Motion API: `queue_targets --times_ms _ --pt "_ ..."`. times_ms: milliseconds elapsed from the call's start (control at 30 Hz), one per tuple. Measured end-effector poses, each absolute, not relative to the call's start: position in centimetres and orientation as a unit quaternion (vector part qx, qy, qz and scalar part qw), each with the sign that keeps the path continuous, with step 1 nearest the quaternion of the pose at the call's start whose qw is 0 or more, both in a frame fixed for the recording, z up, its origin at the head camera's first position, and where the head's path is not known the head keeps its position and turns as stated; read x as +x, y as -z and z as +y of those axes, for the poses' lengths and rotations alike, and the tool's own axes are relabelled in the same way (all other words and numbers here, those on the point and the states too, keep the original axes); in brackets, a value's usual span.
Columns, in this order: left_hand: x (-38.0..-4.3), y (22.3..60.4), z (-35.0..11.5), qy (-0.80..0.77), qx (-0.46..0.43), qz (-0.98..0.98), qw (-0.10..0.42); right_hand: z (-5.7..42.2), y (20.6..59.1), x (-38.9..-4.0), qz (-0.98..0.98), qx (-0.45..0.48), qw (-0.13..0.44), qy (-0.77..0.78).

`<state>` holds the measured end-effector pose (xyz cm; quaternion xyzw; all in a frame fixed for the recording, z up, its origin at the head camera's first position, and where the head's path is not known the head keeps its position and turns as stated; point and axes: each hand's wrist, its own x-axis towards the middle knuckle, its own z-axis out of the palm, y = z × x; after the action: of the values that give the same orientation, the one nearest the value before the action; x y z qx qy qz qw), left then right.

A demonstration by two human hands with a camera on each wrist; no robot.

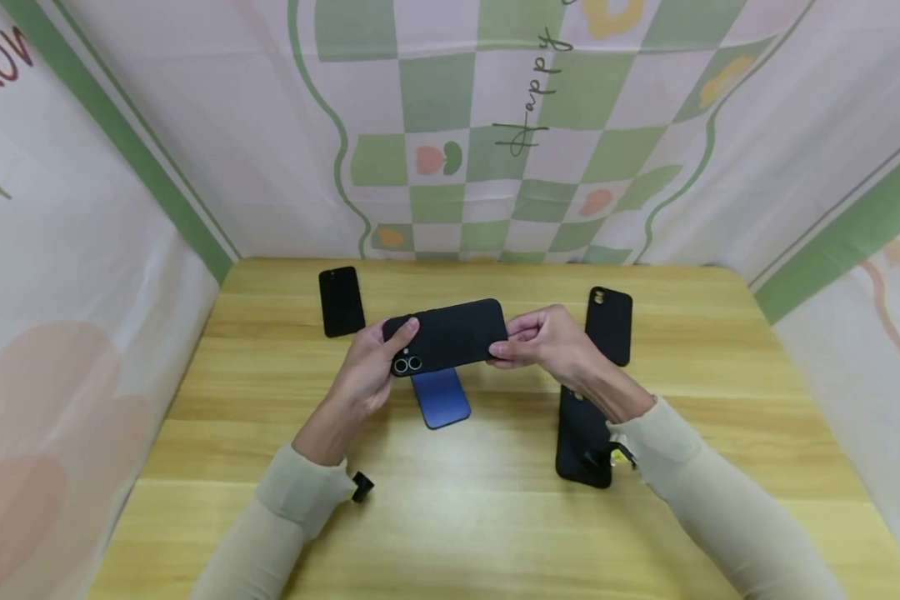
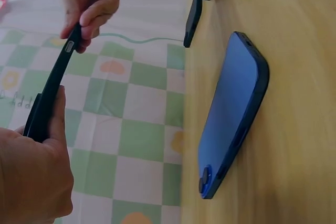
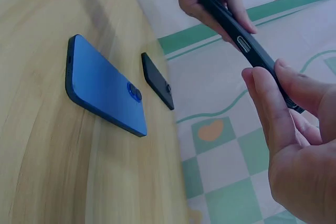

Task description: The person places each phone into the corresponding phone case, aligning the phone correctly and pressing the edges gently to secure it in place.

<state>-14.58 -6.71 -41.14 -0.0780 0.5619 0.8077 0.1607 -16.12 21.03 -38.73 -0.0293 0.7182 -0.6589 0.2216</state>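
Both hands hold a black phone case (image 1: 453,333) level above the table, its back with two ringed camera circles facing up. The left hand (image 1: 362,371) grips the camera end, thumb on the back near the circles. At the opposite end, the right hand (image 1: 551,342) pinches the corner between thumb and fingers. A pale slot shows in the long edge of the case (image 3: 244,44) in both wrist views. I cannot tell whether a phone sits inside. Below it lies a blue phone (image 1: 441,402), camera side up, partly hidden by the case in the head view.
A black phone (image 1: 341,302) lies at the back left of the wooden table (image 1: 450,517). On the right are two black phone cases, one farther back (image 1: 615,329) and one nearer (image 1: 581,450), partly under the right forearm. A patterned cloth (image 1: 435,92) hangs behind.
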Motion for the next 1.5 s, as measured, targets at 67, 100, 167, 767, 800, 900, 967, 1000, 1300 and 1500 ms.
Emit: queue_targets --times_ms 67,100,167,767,800,900,967,1000,1300,1500 --pt "-14.6 41.0 -6.7 -0.806 -0.076 0.564 0.161 21.0 38.7 -16.1 0.717 -0.033 0.219 0.661" --pt "-14.6 41.0 -6.8 -0.806 -0.074 0.565 0.161 21.0 38.7 -16.2 0.716 -0.035 0.218 0.663" --pt "-14.6 40.9 -6.8 -0.804 -0.072 0.568 0.161 21.0 38.7 -16.2 0.714 -0.037 0.216 0.665" --pt "-14.6 40.4 -6.5 -0.834 -0.091 0.521 0.158 20.2 39.6 -15.7 0.615 -0.009 0.199 0.763" --pt "-14.6 40.4 -6.4 -0.841 -0.089 0.511 0.154 20.1 39.7 -15.7 0.607 -0.006 0.195 0.77" --pt "-14.4 40.3 -6.2 -0.859 -0.083 0.484 0.143 19.8 39.8 -15.4 0.591 0.005 0.183 0.785" --pt "-14.3 40.3 -6.0 -0.867 -0.079 0.472 0.138 19.5 39.8 -15.2 0.584 0.015 0.176 0.792" --pt "-14.2 40.3 -5.8 -0.87 -0.077 0.468 0.137 19.3 39.8 -15.1 0.581 0.018 0.172 0.795" --pt "-14.0 40.5 -4.2 -0.872 -0.086 0.474 0.09 17.7 40.2 -14.2 0.567 0.033 0.145 0.81" --pt "-14.0 41.0 -3.5 -0.876 -0.116 0.466 0.05 16.8 40.7 -13.7 0.56 0.04 0.138 0.816"
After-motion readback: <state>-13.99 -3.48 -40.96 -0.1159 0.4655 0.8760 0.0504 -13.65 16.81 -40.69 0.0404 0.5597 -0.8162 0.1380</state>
